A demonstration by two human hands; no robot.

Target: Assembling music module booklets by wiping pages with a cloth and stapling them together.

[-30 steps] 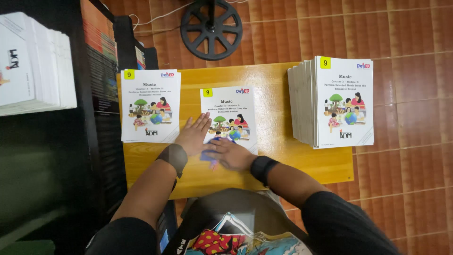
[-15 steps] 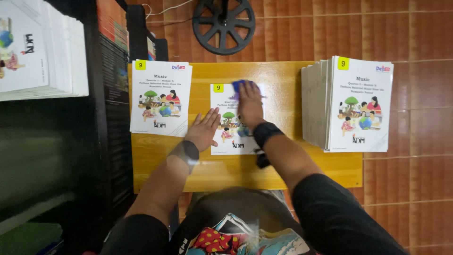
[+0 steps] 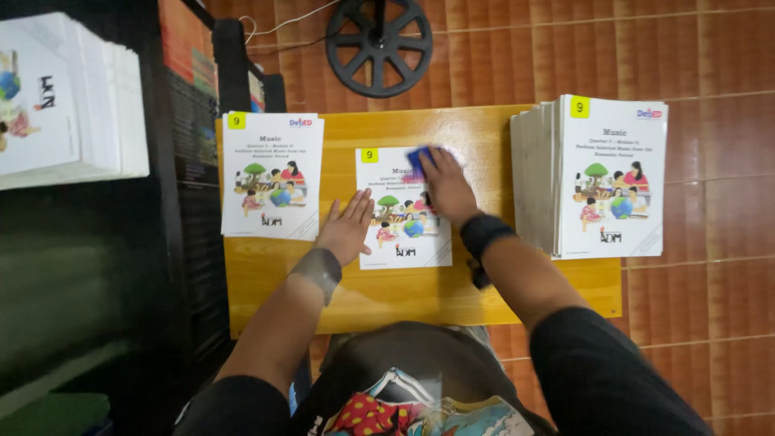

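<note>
Right hand (image 3: pixel 446 190) just above frame centre, fingers curled over a small blue cloth (image 3: pixel 418 159), pressed onto the upper right corner of the middle booklet (image 3: pixel 402 211). Left hand (image 3: pixel 347 228) flat and empty, fingers spread, palm down on that booklet's left edge. Booklet thus under both hands, lying in the middle of the yellow wooden table (image 3: pixel 420 287). Further left, a single matching booklet (image 3: pixel 273 175); at right, overhanging the table's edge, a tall stack of booklets (image 3: pixel 593 176). Black spoked wheel (image 3: pixel 378 44) on the tiled floor at top centre.
</note>
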